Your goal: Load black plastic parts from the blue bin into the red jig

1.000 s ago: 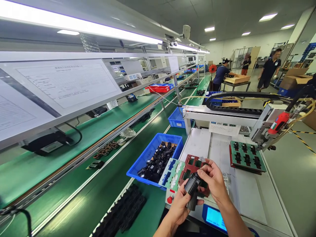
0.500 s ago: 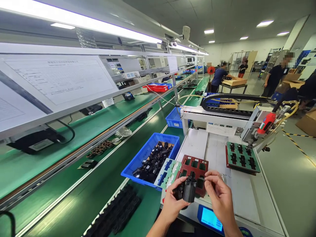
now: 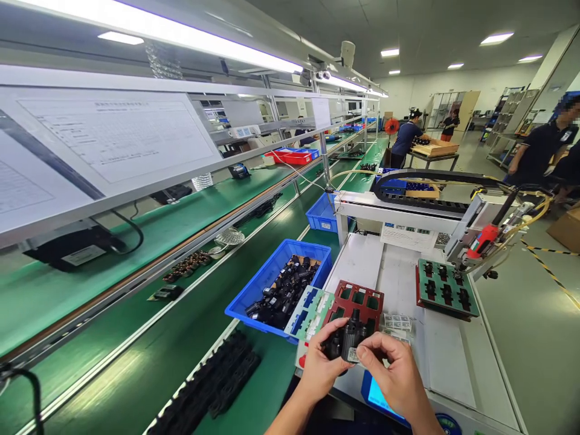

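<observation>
The ribbed black housing is up in the air between the two hands, over the near edge of the white machine bed. It looks like hard plastic, with a round, fat body, straight ridges down its side, and a thinner stub poking up on top. A small, flat, pale label sits low on the side that shows. The left hand grips the housing from its left, with the thumb below and the fingers around the back. Another dark lump shows in that hand; I cannot tell if it is a second piece. The right hand is curled on the other side, its thumb tip at the label's edge; I cannot tell if it pinches the label or just touches it. Just behind the housing lies a flat, red-brown plate with holes cut in it. A thin, pale green plate with cut-outs is to its left, and by its right side are some shiny, see-through label sheets. Farther left, a smooth blue bin holds a jumbled heap of black parts. Bumpy black strips lie on the shiny green mat.
</observation>
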Demonstrator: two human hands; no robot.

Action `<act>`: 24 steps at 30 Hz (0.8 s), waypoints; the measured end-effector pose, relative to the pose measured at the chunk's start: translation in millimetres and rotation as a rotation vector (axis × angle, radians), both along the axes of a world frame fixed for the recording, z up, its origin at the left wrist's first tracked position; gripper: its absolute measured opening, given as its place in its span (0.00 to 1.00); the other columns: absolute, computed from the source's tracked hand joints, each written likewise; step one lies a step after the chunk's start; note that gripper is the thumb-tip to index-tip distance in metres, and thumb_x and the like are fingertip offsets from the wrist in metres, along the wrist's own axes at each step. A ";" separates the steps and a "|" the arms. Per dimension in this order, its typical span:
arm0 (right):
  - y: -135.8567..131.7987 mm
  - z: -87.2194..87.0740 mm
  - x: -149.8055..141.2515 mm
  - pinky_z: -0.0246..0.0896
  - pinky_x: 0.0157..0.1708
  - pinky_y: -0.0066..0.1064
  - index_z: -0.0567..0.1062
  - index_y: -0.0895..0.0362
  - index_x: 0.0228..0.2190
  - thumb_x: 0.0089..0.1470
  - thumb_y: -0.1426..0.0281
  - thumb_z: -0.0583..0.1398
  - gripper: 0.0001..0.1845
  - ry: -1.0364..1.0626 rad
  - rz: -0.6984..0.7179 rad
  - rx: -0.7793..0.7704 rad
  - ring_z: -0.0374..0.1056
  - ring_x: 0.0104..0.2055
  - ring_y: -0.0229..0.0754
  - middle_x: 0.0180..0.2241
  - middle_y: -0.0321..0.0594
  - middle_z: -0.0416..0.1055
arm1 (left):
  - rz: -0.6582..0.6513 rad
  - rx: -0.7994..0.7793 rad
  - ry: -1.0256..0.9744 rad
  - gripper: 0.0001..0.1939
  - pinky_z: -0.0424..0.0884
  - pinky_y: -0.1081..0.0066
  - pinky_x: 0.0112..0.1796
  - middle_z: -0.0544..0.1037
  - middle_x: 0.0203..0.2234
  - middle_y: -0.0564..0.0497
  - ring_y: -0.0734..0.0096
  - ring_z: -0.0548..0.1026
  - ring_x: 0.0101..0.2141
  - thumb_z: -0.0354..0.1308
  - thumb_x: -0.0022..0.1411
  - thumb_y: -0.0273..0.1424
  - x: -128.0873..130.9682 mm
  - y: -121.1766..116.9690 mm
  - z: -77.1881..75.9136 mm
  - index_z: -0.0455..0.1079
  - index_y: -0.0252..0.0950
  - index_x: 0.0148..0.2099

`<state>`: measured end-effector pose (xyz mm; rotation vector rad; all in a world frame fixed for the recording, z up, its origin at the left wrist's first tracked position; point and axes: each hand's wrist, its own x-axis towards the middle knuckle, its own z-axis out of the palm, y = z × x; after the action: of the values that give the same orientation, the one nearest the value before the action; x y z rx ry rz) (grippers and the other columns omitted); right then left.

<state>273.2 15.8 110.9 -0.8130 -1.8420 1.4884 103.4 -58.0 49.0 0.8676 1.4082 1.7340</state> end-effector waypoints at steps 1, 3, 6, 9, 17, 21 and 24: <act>-0.8 -0.3 -0.5 0.62 0.31 0.35 0.81 0.53 0.29 0.64 0.53 0.63 0.19 -0.002 -0.008 0.011 0.68 0.29 0.45 0.27 0.39 0.76 | 0.001 0.005 0.010 0.34 0.79 0.60 0.46 0.86 0.45 0.44 0.50 0.83 0.44 0.81 0.38 0.35 0.3 0.2 1.1 0.82 0.41 0.52; -2.4 -0.7 -1.4 0.62 0.30 0.35 0.81 0.53 0.29 0.64 0.53 0.63 0.19 -0.004 -0.025 0.038 0.68 0.29 0.44 0.27 0.39 0.76 | 0.011 0.005 0.029 0.34 0.79 0.60 0.47 0.86 0.45 0.44 0.50 0.83 0.44 0.81 0.39 0.35 0.8 0.4 2.6 0.82 0.41 0.52; -4.2 -1.3 -2.4 0.61 0.29 0.33 0.80 0.54 0.28 0.65 0.55 0.62 0.19 0.003 -0.038 0.077 0.68 0.28 0.43 0.27 0.38 0.75 | 0.028 -0.012 0.047 0.34 0.80 0.59 0.47 0.86 0.45 0.44 0.50 0.83 0.45 0.81 0.38 0.36 0.9 0.0 4.5 0.82 0.40 0.51; -4.7 -1.9 -2.7 0.61 0.29 0.32 0.79 0.54 0.29 0.66 0.57 0.61 0.18 0.000 -0.033 0.095 0.67 0.29 0.41 0.27 0.37 0.74 | 0.022 -0.030 0.086 0.35 0.80 0.59 0.47 0.85 0.44 0.43 0.49 0.83 0.44 0.81 0.39 0.40 -0.1 -0.9 7.6 0.82 0.38 0.52; -10.2 -0.7 -5.7 0.60 0.27 0.29 0.77 0.53 0.28 0.67 0.65 0.62 0.13 -0.012 -0.079 0.360 0.66 0.26 0.38 0.26 0.34 0.73 | 0.002 -0.070 0.141 0.36 0.79 0.58 0.48 0.85 0.43 0.44 0.50 0.82 0.44 0.80 0.41 0.43 -1.7 -3.5 9.5 0.81 0.39 0.53; -13.4 -12.4 -8.0 0.65 0.30 0.30 0.78 0.51 0.46 0.64 0.67 0.66 0.08 0.006 -0.213 0.581 0.67 0.26 0.38 0.29 0.34 0.76 | 0.029 -0.064 0.113 0.39 0.78 0.59 0.48 0.85 0.45 0.44 0.50 0.82 0.45 0.80 0.38 0.47 -2.5 -6.4 -2.6 0.81 0.39 0.53; -7.3 -28.2 -10.0 0.66 0.25 0.30 0.64 0.55 0.63 0.62 0.59 0.67 0.33 0.037 -0.258 0.360 0.68 0.25 0.40 0.28 0.33 0.75 | 0.014 -0.047 0.072 0.42 0.79 0.59 0.46 0.85 0.44 0.44 0.50 0.82 0.44 0.81 0.35 0.48 -3.6 -6.6 -10.0 0.80 0.39 0.53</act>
<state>263.2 8.5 82.7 -0.8028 -1.8253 0.9696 99.8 -64.6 39.0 0.9049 1.4998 1.6884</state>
